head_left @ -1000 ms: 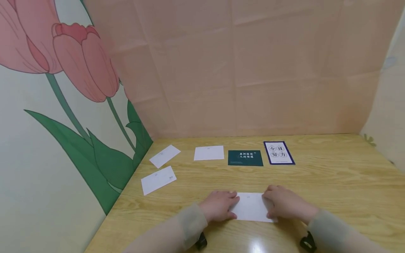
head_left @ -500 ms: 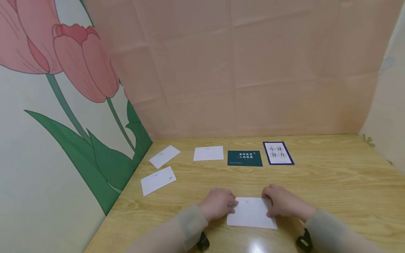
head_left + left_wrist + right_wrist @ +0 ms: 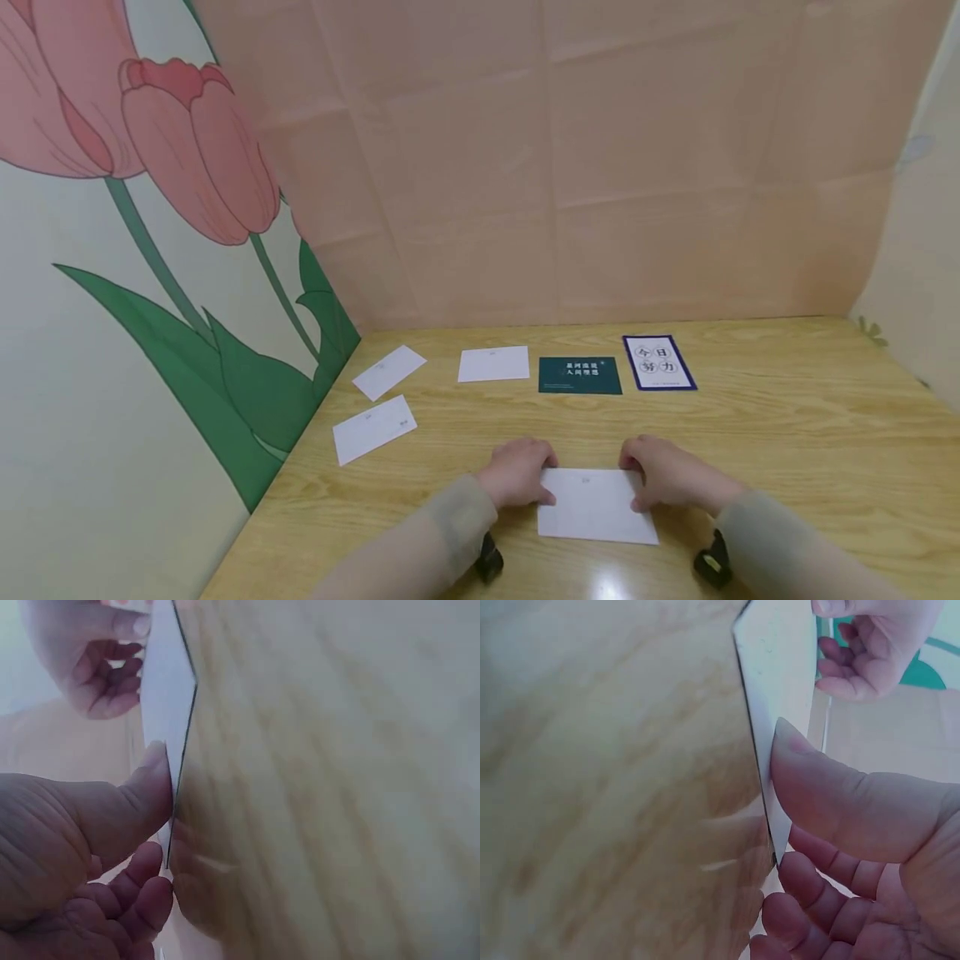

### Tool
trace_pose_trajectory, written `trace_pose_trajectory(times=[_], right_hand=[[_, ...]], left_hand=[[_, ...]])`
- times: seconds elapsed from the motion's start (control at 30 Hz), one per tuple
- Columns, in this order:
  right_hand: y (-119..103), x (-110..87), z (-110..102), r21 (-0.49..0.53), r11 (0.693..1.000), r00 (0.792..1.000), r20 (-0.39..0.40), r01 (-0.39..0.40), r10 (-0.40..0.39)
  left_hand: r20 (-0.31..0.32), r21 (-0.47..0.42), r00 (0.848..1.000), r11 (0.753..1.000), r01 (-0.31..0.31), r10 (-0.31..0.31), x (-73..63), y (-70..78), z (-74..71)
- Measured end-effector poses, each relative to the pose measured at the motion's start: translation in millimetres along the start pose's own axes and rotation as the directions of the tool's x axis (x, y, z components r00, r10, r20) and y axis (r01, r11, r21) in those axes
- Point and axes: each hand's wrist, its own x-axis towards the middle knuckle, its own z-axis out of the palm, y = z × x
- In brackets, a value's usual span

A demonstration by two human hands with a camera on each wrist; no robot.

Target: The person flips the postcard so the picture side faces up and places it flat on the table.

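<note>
A white postcard (image 3: 596,508) lies near the front of the table, with a small print by its far edge. My left hand (image 3: 519,472) holds its left side, thumb (image 3: 127,810) on the card's face and fingers curled by the far corner. On the opposite side my right hand (image 3: 671,475) does the same, its thumb (image 3: 840,787) resting on the card and its fingers bent around the corner. Both wrist views show the card edge-on close to the wood surface.
Farther back on the wooden table (image 3: 787,433) lie a white postcard (image 3: 493,364), a dark green postcard (image 3: 580,376) and a blue-bordered postcard (image 3: 659,363). Two more white postcards (image 3: 375,429) lie at the left. A pink cloth (image 3: 585,167) hangs behind.
The white postcard has slid slightly toward me. My left hand's fingers have gone from lying over its left side to its far left corner. The other postcards stay put.
</note>
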Motion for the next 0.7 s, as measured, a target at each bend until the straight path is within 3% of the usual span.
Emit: trace_pose_trajectory(times=[0.23, 0.7], right_hand=[[0.2, 1.5, -0.8, 0.002, 1.0, 1.0, 0.012, -0.005, 0.005], [-1.7, -2.1, -1.7, 0.011, 1.0, 1.0, 0.014, -0.001, 0.001]], left_hand=[[0.042, -0.021, 0.997, 0.998, 0.063, -0.062, 4.7, 3.2, -1.4], [0.027, -0.007, 0.996, 0.996, 0.087, -0.087, 4.0, 3.6, 0.1]])
